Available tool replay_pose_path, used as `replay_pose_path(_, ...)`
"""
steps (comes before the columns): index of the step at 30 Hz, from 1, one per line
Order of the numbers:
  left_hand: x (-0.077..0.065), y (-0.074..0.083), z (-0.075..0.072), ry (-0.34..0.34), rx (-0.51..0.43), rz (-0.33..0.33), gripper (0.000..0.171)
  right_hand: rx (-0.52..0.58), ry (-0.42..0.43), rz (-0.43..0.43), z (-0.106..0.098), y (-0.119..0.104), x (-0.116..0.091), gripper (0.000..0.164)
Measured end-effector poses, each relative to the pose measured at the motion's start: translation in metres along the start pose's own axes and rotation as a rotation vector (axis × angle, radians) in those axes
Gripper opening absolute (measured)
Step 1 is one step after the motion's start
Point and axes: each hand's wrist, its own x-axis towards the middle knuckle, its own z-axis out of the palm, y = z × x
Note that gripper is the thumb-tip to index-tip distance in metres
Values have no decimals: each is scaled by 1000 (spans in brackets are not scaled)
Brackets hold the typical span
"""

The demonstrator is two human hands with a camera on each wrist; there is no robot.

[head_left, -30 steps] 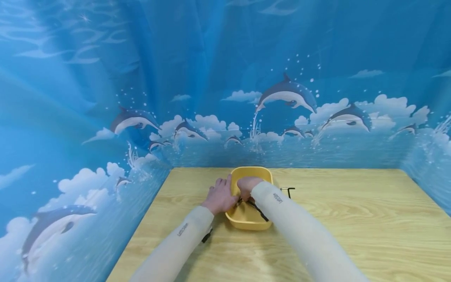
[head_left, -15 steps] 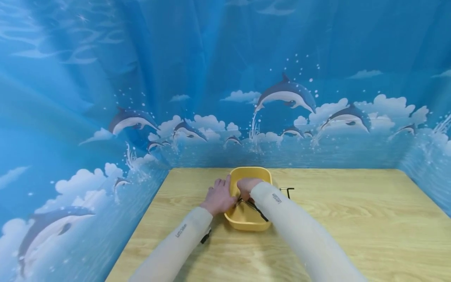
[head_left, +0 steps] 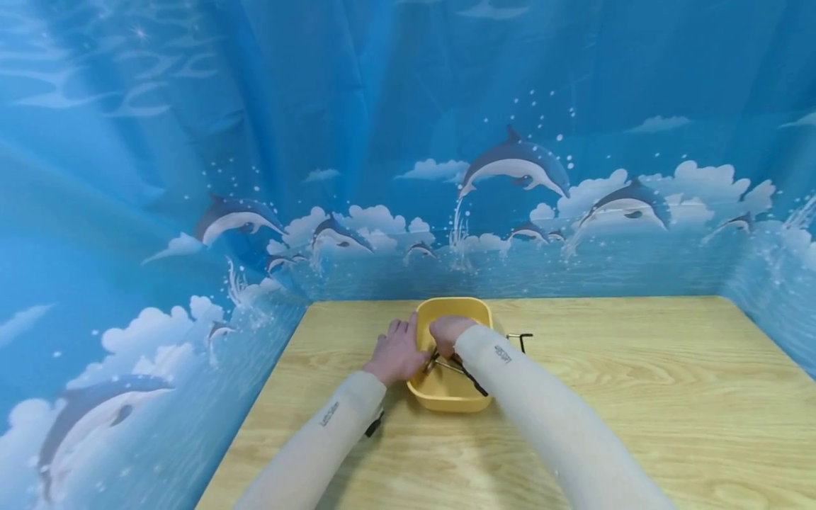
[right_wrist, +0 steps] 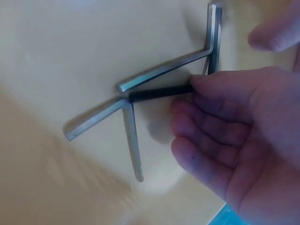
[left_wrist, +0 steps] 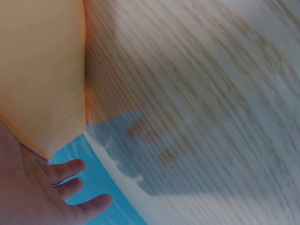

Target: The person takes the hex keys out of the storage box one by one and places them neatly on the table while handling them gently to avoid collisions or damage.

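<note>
A yellow bin [head_left: 454,405] stands near the back of the table. My left hand [head_left: 398,352] rests against its left rim, fingers straight and spread in the left wrist view, thumb reaching inside. My right hand [head_left: 449,334] is down in the bin. In the right wrist view its thumb and curled fingers pinch the end of a black hex key [right_wrist: 161,92]. A silver hex key [right_wrist: 164,71] lies just beyond it, and another silver hex key [right_wrist: 132,140] touches or nearly touches the black one's far end. Where the black key runs under my fingers is hidden.
A wood-grain table [head_left: 637,397] surrounds the bin. A blue dolphin-print curtain [head_left: 395,262] rises right behind it and along both sides. Beyond my right sleeve shows a thin bent black and silver piece [head_left: 523,343], whose kind I cannot tell.
The head view has tilted slightly. Both hands keep their places at the bin. Silver metal by my right fingers shows more plainly now and has shifted a little.
</note>
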Motion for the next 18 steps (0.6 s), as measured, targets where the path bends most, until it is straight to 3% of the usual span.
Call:
replay_pose_path(9, 0, 1, -2, -19, -7, -15, 86, 81, 21, -13, 0, 8, 2, 12)
replay_pose_path(18, -1, 1, -1, -32, -9, -17, 87, 66, 47, -30, -4, 5, -5, 9)
